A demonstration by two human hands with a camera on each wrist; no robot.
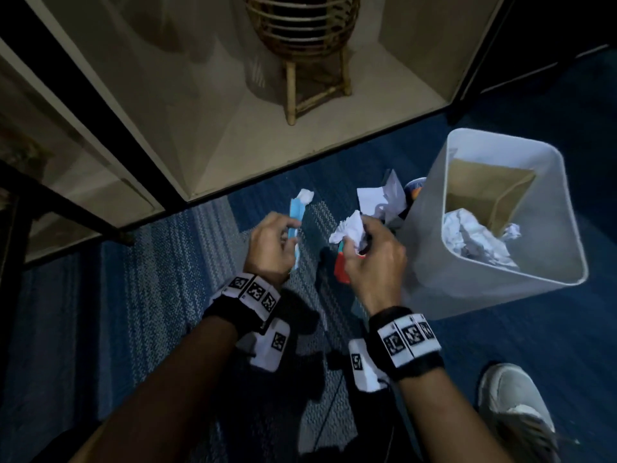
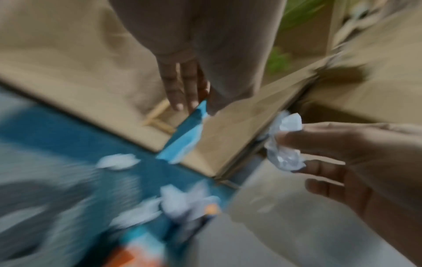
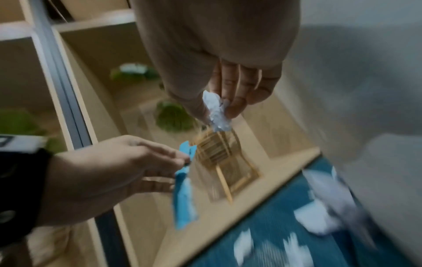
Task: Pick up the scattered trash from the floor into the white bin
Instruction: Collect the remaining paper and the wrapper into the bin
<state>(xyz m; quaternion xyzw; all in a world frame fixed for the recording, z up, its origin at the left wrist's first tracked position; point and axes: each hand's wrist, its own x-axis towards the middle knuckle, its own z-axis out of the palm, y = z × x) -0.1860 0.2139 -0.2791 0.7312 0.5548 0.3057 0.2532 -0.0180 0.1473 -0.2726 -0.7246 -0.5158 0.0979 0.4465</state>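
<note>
My left hand (image 1: 289, 232) pinches a long blue wrapper (image 1: 295, 222) above the carpet; the left wrist view shows the wrapper (image 2: 185, 139) hanging from my fingertips (image 2: 180, 104). My right hand (image 1: 354, 242) grips a crumpled white paper ball (image 1: 349, 228), pinched between thumb and fingers (image 3: 235, 110) in the right wrist view. The white bin (image 1: 434, 289) stands just right of that hand, with a brown paper bag and crumpled paper inside. On the floor lie a small white wad (image 1: 305, 195), a pile of white papers (image 1: 384, 198) and a red packet (image 1: 341, 270).
A beige shelf unit (image 1: 300, 152) with a rattan stand (image 1: 300, 35) borders the blue carpet (image 1: 150, 279) ahead. A blue and orange round object (image 1: 415, 188) sits behind the papers, against the bin. My shoe (image 1: 514, 406) is at the lower right.
</note>
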